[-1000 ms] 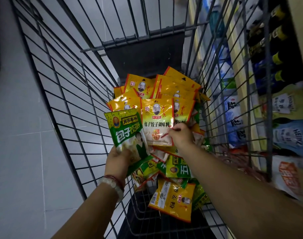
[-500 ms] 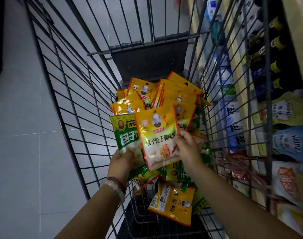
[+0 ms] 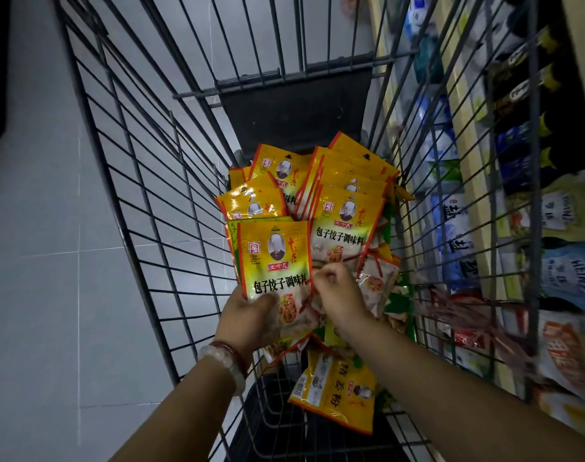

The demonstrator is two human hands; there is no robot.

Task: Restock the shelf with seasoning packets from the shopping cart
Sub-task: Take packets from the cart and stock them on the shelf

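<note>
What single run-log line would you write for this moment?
left hand: holds stacked yellow seasoning packets | right hand: fingers curled at next yellow packet | grey wire shopping cart: many packets left | shelf: nothing placed yet

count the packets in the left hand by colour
yellow packet: 1
green packet, only its edge showing behind the yellow one: 1
total: 2, both held in the left hand
</note>
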